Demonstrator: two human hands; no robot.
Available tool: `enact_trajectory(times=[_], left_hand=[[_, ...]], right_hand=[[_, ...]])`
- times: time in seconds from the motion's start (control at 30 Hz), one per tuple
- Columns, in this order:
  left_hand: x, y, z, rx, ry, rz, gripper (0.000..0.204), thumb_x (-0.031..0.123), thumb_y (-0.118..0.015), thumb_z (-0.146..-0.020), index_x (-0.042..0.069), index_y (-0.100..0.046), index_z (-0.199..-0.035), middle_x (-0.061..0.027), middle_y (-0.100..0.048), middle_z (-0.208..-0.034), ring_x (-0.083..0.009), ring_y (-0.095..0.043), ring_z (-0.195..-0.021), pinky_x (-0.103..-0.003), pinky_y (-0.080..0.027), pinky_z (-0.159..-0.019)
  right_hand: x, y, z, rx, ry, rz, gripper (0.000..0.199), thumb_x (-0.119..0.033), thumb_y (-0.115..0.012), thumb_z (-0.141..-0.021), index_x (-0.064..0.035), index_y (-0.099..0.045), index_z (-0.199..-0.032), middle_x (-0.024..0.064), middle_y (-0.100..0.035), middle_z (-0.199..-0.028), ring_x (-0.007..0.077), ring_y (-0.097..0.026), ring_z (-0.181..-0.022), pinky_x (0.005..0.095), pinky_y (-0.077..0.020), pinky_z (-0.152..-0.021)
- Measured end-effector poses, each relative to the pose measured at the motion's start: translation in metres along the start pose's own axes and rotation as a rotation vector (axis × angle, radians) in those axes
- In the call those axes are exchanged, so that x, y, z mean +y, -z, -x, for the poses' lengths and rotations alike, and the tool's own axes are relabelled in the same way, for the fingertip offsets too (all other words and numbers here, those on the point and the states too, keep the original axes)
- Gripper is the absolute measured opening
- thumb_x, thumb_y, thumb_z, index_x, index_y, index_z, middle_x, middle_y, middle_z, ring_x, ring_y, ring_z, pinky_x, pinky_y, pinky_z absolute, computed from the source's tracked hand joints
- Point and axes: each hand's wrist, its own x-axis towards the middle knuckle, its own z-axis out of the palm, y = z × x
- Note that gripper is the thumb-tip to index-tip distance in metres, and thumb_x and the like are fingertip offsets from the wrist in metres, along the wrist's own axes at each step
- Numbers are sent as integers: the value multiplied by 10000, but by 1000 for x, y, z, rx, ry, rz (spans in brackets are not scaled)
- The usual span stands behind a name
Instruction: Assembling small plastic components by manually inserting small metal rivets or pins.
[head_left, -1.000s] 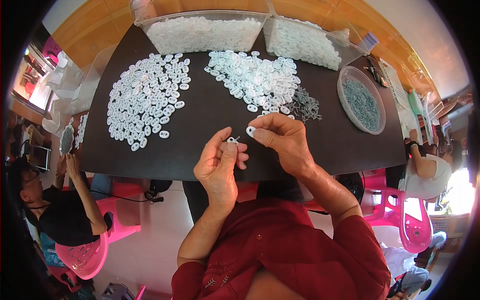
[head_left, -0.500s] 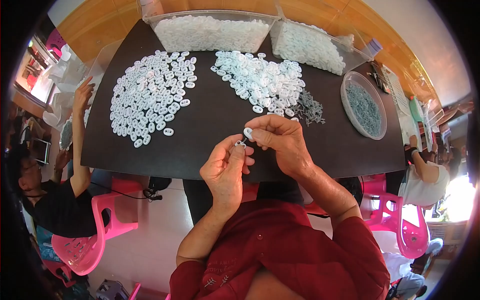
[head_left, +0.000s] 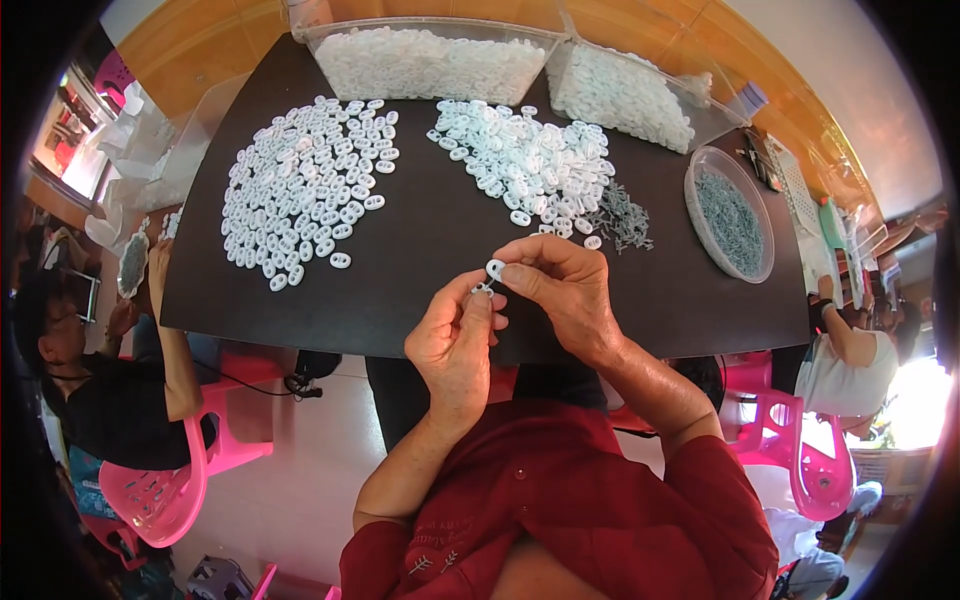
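Note:
Over the near part of the dark table my two hands meet, both closed. Between thumb and forefinger my right hand (head_left: 565, 295) pinches a white oval plastic piece with two holes (head_left: 495, 269). Just below it, my left hand (head_left: 452, 345) grips another small white plastic piece (head_left: 482, 289), mostly covered by the fingertips. The two pieces are very close; whether they touch I cannot tell. Beyond my hands lies a heap of white oval pieces (head_left: 535, 160), with a small pile of grey plastic pins (head_left: 625, 220) at its right side.
A spread of white two-holed ovals (head_left: 300, 190) covers the table's left. Two clear bins of white pieces, one left (head_left: 430, 100) and one right (head_left: 715, 120), stand at the back. A round tub (head_left: 765, 235) holds grey pins. People sit at both sides on pink chairs (head_left: 160, 500).
My hands keep their grips, and the two white pieces have come slightly closer together. The person at the left has lowered a raised hand to the side table.

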Motion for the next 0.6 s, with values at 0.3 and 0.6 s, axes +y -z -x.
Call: enact_trajectory(times=[0.3,0.6], left_hand=[[-1,0,0,7,-38,-40,199,11,-528,-908,-19,-604,-1090,-29,-631,-808,-32,-548,-643,-150,-426,-527],[-12,3,0,-3,-126,-46,273,-6,-519,-908,-26,-543,-1180,-37,-602,-804,-49,-548,-657,-162,-444,-538]], right_hand=[[2,-3,1,18,21,37,122,13,-611,-851,19,-647,-968,50,-658,-854,76,-590,-786,222,-483,-708],[0,-7,4,27,74,169,112,23,-602,-852,26,-649,-954,35,-632,-833,67,-577,-775,218,-479,-693]])
